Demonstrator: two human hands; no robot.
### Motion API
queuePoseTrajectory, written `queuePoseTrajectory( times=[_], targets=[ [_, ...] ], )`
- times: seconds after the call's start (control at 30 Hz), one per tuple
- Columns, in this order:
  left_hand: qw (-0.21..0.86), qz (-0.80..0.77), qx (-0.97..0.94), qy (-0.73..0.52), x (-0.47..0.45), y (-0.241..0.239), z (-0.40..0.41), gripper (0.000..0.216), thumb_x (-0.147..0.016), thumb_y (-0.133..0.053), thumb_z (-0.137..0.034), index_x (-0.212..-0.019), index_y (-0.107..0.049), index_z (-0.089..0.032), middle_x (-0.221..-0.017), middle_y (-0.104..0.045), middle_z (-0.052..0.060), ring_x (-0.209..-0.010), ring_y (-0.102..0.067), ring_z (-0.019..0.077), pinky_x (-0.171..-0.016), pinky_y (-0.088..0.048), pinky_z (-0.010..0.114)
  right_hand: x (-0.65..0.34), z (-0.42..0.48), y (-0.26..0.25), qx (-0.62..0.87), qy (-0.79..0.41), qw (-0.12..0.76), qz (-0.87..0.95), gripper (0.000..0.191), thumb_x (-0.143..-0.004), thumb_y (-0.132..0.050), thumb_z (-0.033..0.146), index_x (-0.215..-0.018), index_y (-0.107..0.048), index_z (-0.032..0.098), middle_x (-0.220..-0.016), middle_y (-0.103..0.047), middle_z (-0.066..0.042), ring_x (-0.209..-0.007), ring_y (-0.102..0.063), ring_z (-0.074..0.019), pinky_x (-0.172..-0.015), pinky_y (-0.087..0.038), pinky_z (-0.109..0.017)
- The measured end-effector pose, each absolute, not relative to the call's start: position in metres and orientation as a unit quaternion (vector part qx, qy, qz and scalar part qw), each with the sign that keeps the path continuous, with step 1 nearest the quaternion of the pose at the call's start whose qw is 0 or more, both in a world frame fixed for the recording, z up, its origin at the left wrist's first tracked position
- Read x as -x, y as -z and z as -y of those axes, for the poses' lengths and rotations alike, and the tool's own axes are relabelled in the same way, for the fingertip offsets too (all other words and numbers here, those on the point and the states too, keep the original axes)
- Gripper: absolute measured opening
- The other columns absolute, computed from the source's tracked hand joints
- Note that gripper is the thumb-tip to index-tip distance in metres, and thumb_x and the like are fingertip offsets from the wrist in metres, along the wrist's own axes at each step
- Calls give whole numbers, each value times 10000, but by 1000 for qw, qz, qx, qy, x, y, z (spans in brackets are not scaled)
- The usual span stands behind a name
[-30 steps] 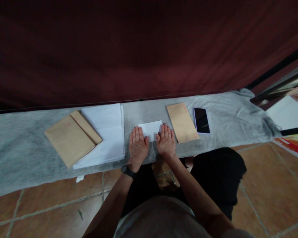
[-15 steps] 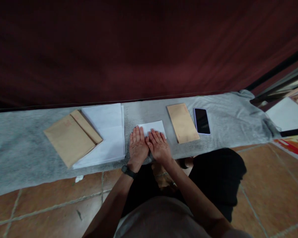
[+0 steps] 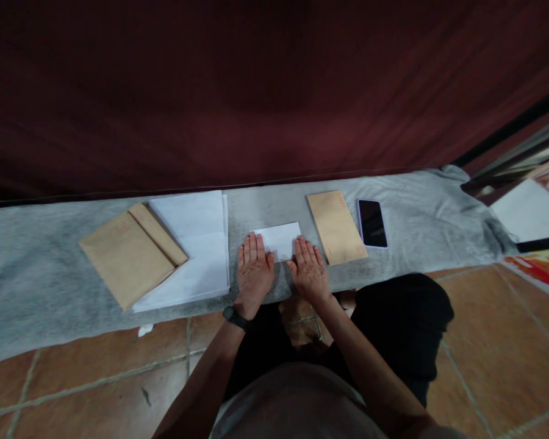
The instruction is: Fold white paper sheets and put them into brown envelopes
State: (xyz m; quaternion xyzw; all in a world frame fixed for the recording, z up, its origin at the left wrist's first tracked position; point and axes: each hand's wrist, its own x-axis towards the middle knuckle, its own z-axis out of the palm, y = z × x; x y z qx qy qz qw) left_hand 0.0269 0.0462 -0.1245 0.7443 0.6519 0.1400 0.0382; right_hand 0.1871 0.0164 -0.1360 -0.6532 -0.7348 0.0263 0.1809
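A small folded white paper (image 3: 280,239) lies on the grey cloth (image 3: 50,286) in front of me. My left hand (image 3: 254,272) lies flat on its left part, fingers stretched out, a dark band on the wrist. Palm down, my right hand (image 3: 308,271) presses the paper's right edge with fingers extended. Neither hand grips anything. To the right lies a narrow brown envelope (image 3: 336,226), and beside it a dark phone (image 3: 372,223). At the left a stack of white sheets (image 3: 196,244) is partly covered by large brown envelopes (image 3: 130,253).
A dark red curtain (image 3: 256,91) hangs behind the cloth-covered surface. Brown floor tiles (image 3: 498,341) spread below and to the right. At the far right are a black bar (image 3: 542,244), a white sheet (image 3: 528,210) and a coloured printed surface (image 3: 540,268).
My right hand slid left across the folded paper until it met my left hand, then moved back to the paper's right edge. My left hand stayed in place.
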Motion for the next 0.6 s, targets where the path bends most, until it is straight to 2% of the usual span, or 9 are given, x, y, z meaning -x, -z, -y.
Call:
queuePoseTrajectory(
  times=[0.13,0.37,0.6],
  targets=[
    [43,-651,-745,-138,-35,120,-48,601,-1038,-311,-312,-1569,-303,-29,-1653,-279,218,-1563,-205,312,-1262,-219,549,-185,-16,136,659,-31,179,730,599,-1071,-366,380,-1589,-328,82,-1620,-378,-156,-1506,-362,-282,-1244,-261,-479],
    [106,-556,-818,-106,-62,115,-58,561,-1052,-306,-360,-1574,-357,-162,-1670,-307,99,-1573,-184,264,-1280,-206,501,-184,-16,132,660,-34,157,734,564,-1049,-349,254,-1586,-337,83,-1633,-358,-145,-1519,-335,-275,-1251,-237,-487],
    [88,-538,-834,-89,-58,115,-59,568,-1056,-309,-379,-1582,-341,-166,-1681,-278,94,-1578,-163,251,-1288,-165,497,-184,-15,130,661,-32,162,732,554,-1049,-352,239,-1575,-351,66,-1628,-368,-146,-1525,-325,-262,-1254,-237,-471]
  ],
)
